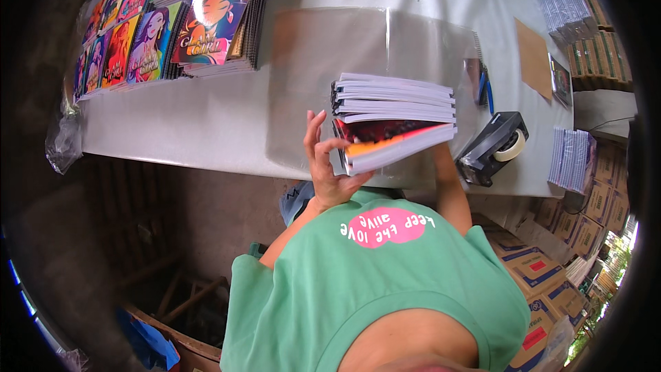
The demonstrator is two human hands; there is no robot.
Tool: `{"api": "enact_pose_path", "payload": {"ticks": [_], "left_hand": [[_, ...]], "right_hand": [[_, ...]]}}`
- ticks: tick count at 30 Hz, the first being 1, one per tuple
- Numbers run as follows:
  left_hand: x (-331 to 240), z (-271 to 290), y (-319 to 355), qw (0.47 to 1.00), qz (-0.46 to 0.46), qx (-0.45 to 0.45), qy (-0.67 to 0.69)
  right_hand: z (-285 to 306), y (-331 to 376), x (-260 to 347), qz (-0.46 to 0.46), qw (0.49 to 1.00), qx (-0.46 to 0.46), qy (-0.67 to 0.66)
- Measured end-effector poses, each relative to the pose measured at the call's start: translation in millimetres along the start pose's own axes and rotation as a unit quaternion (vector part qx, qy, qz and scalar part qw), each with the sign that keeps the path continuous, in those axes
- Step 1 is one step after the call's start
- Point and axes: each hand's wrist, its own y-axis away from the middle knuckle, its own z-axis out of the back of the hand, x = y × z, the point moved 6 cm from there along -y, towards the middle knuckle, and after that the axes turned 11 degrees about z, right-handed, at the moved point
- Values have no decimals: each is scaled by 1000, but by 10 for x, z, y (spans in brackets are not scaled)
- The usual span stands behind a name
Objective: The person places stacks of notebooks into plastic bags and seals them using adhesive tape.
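Observation:
A stack of spiral notebooks stands on the table in front of me, white page edges facing up. Its nearest notebooks lean toward me, parting to show a dark red and orange cover. At their bound left end my left hand grips them between thumb and a bent finger, with other fingers raised. The right forearm reaches up to the stack's right end; the notebooks hide most of that hand and its fingers.
A clear plastic sheet covers part of the white table. Piled notebooks with colourful covers fill the far left. Right of the stack are a black tape dispenser and blue pens. Cardboard boxes stand lower right.

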Motion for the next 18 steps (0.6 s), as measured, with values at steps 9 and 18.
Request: {"api": "enact_pose_path", "payload": {"ticks": [9, 18], "left_hand": [[35, 63, -323, 999, -37, 32, 11], [893, -312, -453, 969, 106, 225, -10]], "right_hand": [[13, 60, -17, -1, 1000, -9, -14], [-137, -45, 169, -196, 979, -4, -53]]}}
